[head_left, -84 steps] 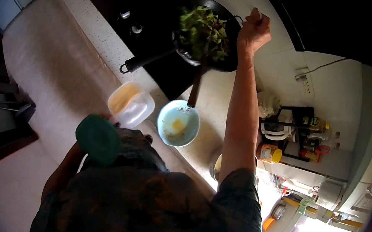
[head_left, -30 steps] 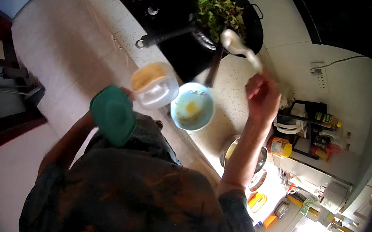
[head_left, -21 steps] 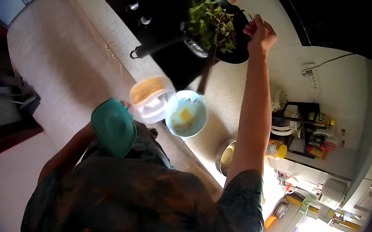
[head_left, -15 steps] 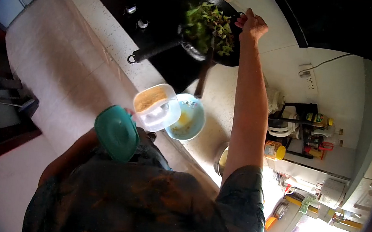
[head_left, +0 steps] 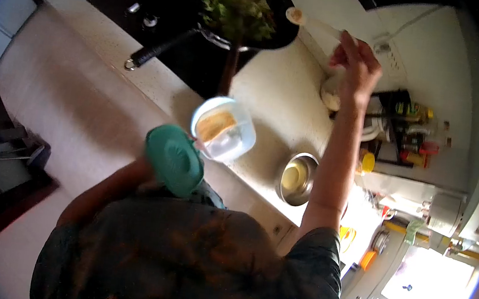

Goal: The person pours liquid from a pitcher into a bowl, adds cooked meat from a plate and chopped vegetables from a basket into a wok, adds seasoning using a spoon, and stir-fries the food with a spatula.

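Observation:
My right hand (head_left: 355,65) is closed on the handle of a small pale spoon (head_left: 319,24), held beside the wok's rim; a little tan stuff shows in its bowl. In front of my body, my left hand (head_left: 196,143) holds a clear plastic container (head_left: 243,140) with tan powder in one part; most of that hand is hidden behind the container's green lid (head_left: 174,160), which hangs open. Chopped green leaves (head_left: 237,10) fill the black wok (head_left: 283,27) on the stove, and a dark-handled utensil (head_left: 229,71) leans out of it.
A metal bowl (head_left: 297,179) with a pale yellowish thing inside stands on the counter (head_left: 281,95). The wok's long handle (head_left: 159,52) sticks out over the black cooktop (head_left: 113,11). Jars and bottles fill a black rack (head_left: 398,129) by the wall.
My right hand has moved away from the wok's far rim, and the spoon is now plainly visible. The container now covers most of the light blue bowl. The whole view has shifted.

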Tool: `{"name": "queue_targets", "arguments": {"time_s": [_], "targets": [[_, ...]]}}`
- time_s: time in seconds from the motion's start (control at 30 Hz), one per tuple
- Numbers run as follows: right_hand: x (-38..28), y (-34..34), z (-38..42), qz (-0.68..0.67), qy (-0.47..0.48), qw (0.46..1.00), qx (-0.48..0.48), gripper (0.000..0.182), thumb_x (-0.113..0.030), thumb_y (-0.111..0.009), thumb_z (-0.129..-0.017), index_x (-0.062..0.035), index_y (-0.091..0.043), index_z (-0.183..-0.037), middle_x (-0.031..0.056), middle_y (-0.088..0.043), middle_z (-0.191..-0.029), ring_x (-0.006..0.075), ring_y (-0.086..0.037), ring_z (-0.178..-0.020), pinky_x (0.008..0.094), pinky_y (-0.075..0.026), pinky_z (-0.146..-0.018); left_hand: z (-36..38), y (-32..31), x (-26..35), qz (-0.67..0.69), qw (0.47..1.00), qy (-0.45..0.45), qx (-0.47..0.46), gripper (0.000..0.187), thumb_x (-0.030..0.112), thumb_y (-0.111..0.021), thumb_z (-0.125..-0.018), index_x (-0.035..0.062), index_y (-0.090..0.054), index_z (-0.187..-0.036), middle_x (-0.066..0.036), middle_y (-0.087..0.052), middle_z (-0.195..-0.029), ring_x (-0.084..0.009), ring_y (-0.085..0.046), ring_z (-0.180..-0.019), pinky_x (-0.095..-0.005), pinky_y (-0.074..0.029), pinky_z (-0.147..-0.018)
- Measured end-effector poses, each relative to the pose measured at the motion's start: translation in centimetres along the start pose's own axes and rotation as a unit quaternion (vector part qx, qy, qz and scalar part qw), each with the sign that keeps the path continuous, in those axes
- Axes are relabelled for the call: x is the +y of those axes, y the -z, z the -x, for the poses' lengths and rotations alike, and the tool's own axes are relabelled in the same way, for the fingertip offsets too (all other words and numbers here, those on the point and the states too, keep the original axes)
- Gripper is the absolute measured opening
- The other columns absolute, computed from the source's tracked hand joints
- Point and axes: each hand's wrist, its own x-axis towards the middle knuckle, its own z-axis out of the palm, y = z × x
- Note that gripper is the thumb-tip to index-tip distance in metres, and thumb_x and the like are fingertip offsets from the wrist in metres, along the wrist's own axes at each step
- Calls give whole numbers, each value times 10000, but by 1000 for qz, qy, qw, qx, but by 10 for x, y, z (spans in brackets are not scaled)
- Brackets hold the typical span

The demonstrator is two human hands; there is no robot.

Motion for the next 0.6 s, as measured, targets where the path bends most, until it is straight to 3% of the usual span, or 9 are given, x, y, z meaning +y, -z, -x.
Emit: {"name": "queue_targets", "arguments": {"time_s": [0.1,0.23,0.3,0.37,0.43,0.47,0.53,0.57,0.6], "targets": [[-32,63,50,45,-59,997,-28,117,-112,-645,-784,-8,-617,-736,31,-532,-572,95,-477,-469,232,-380,-429,-31,-21,4,-35,999,31,-9,337,194,-553,-866,28,-493,-1153,-105,-578,-1031,-168,-574,-931,-302,-497,-783],[-13,103,105,102,-140,977,-126,101,-96,-626,-805,-22,-615,-739,13,-512,-542,80,-480,-457,236,-386,-398,-70,-47,5,-75,995,57,-24,322,234,-540,-880,44,-507,-1139,-74,-575,-1033,-137,-563,-928,-278,-481,-784],[7,106,125,184,-147,951,-201,124,-152,-616,-829,-45,-629,-766,4,-546,-569,81,-500,-475,250,-396,-391,-91,-61,5,-111,991,68,-33,317,254,-534,-887,53,-514,-1132,-59,-574,-1035,-121,-558,-926,-266,-474,-785],[53,112,140,210,-69,947,-232,137,-184,-596,-849,-69,-640,-787,17,-588,-610,101,-526,-485,242,-414,-413,-110,-80,5,-160,984,67,-46,313,273,-527,-895,61,-521,-1125,-44,-572,-1036,-106,-553,-925,-253,-466,-785],[61,120,151,379,6,899,-218,349,-364,-552,-863,-31,-602,-768,73,-568,-602,146,-546,-524,269,-436,-458,-124,-100,9,-229,972,25,-50,323,269,-561,-868,51,-527,-1105,-53,-575,-1032,-105,-560,-895,-248,-468,-757],[46,125,147,490,-85,840,-220,415,-426,-525,-859,-22,-598,-804,93,-598,-648,197,-565,-527,297,-458,-496,-130,-111,10,-246,968,9,-42,330,264,-581,-853,47,-531,-1095,-59,-578,-1029,-108,-566,-868,-245,-469,-734],[62,161,155,522,67,850,-17,350,-373,-572,-842,-25,-611,-847,87,-615,-691,205,-582,-562,321,-456,-499,-159,-125,8,-149,981,110,-66,276,281,-612,-821,46,-552,-951,-46,-583,-900,-93,-556,-734,-231,-461,-654],[50,171,155,469,11,882,50,314,-339,-588,-840,-27,-614,-859,87,-614,-700,204,-584,-573,325,-456,-505,-180,-140,14,-181,971,137,-76,259,287,-620,-815,49,-552,-893,-37,-579,-840,-82,-547,-683,-222,-457,-620],[46,185,159,444,0,894,65,266,-293,-599,-837,-28,-618,-864,95,-614,-711,203,-585,-579,322,-456,-511,-202,-143,-1,-213,967,133,-38,313,402,-616,-785,99,-540,-809,16,-506,-588,-91,-505,-536,-218,-422,-536]]}}
